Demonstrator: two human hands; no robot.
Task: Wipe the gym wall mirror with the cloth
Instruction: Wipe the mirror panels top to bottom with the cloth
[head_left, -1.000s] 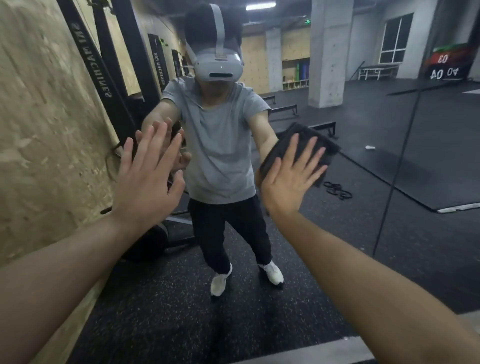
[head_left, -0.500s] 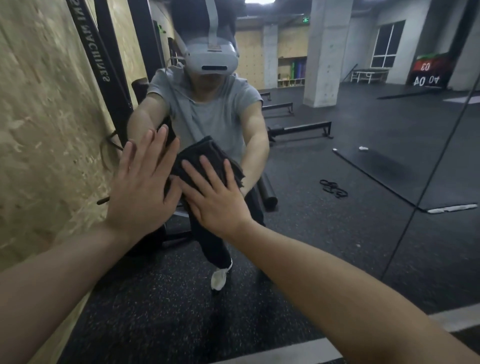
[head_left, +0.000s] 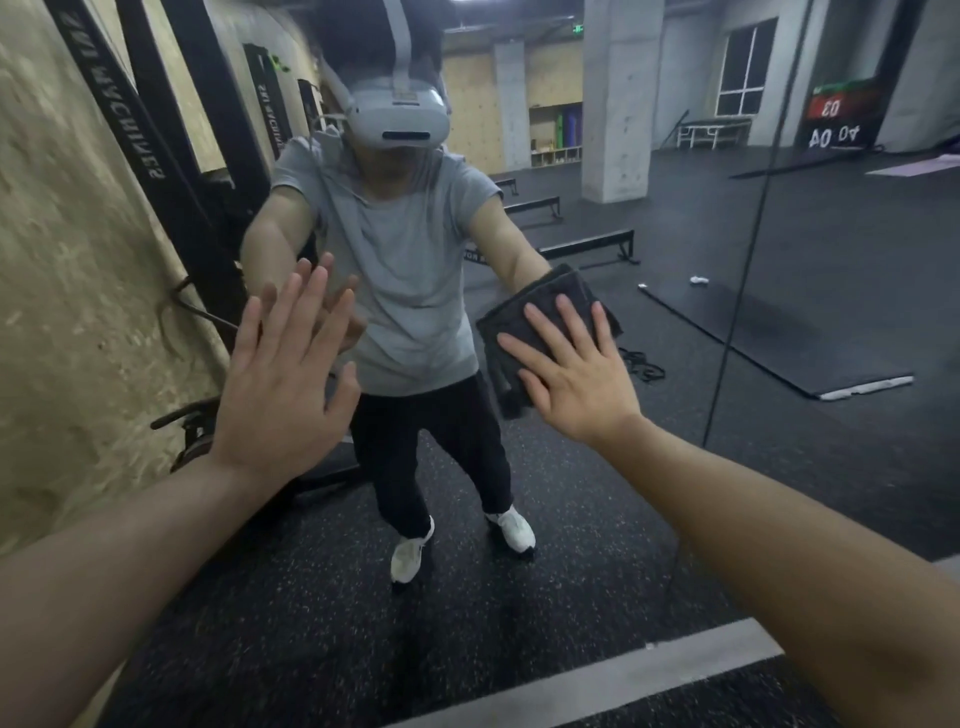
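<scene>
Head view: the cloth (head_left: 524, 332) is dark grey, folded into a thick pad with stacked edges, and lies flat against the mirror (head_left: 779, 312), just right of the reflected person's grey shirt (head_left: 410, 270). The right hand (head_left: 576, 379) presses it to the glass, fingers (head_left: 540, 325) straight and spread across it, gripping nothing. The left hand (head_left: 283, 384) rests on the mirror left of the shirt, palm flat, fingers straight and slightly apart, empty.
</scene>
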